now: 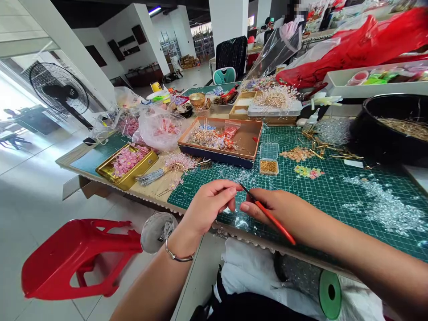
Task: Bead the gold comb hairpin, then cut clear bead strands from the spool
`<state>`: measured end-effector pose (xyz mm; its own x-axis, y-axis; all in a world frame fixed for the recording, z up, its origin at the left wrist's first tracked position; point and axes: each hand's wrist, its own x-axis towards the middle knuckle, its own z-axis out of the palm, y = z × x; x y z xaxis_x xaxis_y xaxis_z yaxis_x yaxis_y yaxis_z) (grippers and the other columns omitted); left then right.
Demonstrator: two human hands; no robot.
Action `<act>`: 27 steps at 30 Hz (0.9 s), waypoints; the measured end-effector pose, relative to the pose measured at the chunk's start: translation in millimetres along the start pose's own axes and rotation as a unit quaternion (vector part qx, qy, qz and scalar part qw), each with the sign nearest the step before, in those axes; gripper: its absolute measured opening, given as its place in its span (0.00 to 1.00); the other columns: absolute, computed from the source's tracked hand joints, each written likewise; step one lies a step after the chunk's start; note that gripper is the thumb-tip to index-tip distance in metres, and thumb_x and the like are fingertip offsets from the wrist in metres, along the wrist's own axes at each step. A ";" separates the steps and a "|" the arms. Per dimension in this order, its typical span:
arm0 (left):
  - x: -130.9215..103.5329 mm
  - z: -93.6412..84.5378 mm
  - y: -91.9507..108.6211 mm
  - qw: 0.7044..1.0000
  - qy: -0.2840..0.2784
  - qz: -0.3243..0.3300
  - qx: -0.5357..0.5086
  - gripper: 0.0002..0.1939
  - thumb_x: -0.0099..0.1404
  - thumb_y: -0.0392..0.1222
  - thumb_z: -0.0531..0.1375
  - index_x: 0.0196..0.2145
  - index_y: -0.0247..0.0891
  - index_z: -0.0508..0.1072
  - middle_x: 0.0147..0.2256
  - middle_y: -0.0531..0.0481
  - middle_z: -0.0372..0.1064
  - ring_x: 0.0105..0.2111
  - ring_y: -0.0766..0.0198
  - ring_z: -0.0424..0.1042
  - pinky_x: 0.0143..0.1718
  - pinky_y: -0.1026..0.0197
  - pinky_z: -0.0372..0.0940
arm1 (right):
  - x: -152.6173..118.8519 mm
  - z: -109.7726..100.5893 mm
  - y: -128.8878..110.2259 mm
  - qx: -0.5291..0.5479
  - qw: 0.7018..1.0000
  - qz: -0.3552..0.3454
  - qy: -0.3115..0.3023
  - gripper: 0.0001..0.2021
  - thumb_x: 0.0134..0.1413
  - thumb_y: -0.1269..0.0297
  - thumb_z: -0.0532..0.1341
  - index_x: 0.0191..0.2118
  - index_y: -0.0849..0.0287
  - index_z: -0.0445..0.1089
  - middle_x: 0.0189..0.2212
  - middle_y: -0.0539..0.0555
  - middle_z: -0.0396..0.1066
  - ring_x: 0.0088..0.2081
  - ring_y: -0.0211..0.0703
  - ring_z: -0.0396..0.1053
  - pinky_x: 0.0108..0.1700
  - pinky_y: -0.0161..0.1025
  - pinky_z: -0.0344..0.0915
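My right hand (267, 204) is closed around a pair of red-handled pliers (273, 222), whose dark slim tips point up and left. Those tips reach the fingers of my left hand (214, 200), which are pinched together above the mat's front edge. Whatever sits in that pinch is too small to make out. Beneath both hands lies a green cutting mat (287, 187), with clear beads scattered on it. A small clear box of gold beads (269, 167) stands just beyond my right hand.
Behind stands an orange-rimmed box (252, 150) of beaded flowers. Left is a gold tin (127, 178) of pink flowers. To the right are a heap of clear beads (394, 209) and a black bowl (384, 133). A red stool (63, 249) stands on the floor.
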<state>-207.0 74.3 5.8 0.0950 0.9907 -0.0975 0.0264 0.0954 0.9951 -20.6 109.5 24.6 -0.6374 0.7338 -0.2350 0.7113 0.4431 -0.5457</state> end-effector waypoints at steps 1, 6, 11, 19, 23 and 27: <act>1.5 -1.1 -0.4 1.000 0.002 0.002 0.009 0.10 0.64 0.42 0.57 0.39 0.36 0.74 0.20 0.55 0.64 0.20 0.73 0.55 0.21 0.67 0.47 | 1.2 -1.0 0.3 -0.008 1.000 0.003 -0.004 0.23 0.57 0.39 0.46 0.32 0.55 0.63 0.26 0.51 0.70 0.28 0.44 0.67 0.28 0.37 0.57; 7.2 -5.8 -1.8 0.999 0.008 0.004 0.046 0.10 0.65 0.44 0.56 0.39 0.38 0.74 0.21 0.55 0.64 0.21 0.72 0.56 0.21 0.66 0.47 | 6.9 -4.1 2.9 -0.033 0.999 0.011 -0.020 0.24 0.57 0.39 0.45 0.34 0.54 0.64 0.25 0.52 0.71 0.27 0.45 0.68 0.27 0.37 0.56; 11.1 -8.5 -2.6 0.997 0.010 0.004 0.073 0.11 0.65 0.44 0.56 0.39 0.40 0.75 0.21 0.55 0.64 0.21 0.71 0.56 0.22 0.66 0.48 | 12.7 -3.7 6.2 -0.044 0.999 0.011 -0.016 0.24 0.56 0.38 0.45 0.32 0.54 0.63 0.25 0.53 0.71 0.28 0.46 0.68 0.27 0.37 0.55; 15.2 -12.1 -3.7 0.994 0.002 0.014 0.106 0.11 0.65 0.44 0.56 0.39 0.39 0.75 0.21 0.54 0.65 0.23 0.69 0.61 0.25 0.66 0.54 | 14.2 0.4 5.2 -0.089 0.996 0.010 0.012 0.26 0.57 0.37 0.41 0.32 0.53 0.62 0.23 0.53 0.70 0.24 0.46 0.67 0.24 0.37 0.52; 15.4 -13.5 -2.2 0.992 -0.004 0.014 0.122 0.11 0.65 0.44 0.55 0.40 0.39 0.75 0.21 0.54 0.65 0.23 0.69 0.61 0.25 0.66 0.54 | 15.2 0.7 6.1 -0.093 0.996 -0.003 0.016 0.25 0.57 0.38 0.43 0.30 0.54 0.62 0.21 0.52 0.69 0.23 0.43 0.65 0.22 0.36 0.50; 16.1 -15.3 -0.6 0.992 -0.008 0.016 0.123 0.12 0.64 0.44 0.55 0.40 0.38 0.75 0.21 0.53 0.65 0.22 0.69 0.60 0.24 0.66 0.53 | 17.2 -3.2 6.3 -0.046 0.999 -0.014 -0.002 0.23 0.56 0.39 0.47 0.29 0.55 0.62 0.22 0.51 0.69 0.23 0.40 0.64 0.23 0.35 0.52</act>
<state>-220.7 91.7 3.8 0.1160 0.9909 -0.0687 0.2660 0.0357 0.9633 -26.0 126.5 19.7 -0.6578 0.7190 -0.2243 0.7179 0.5085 -0.4755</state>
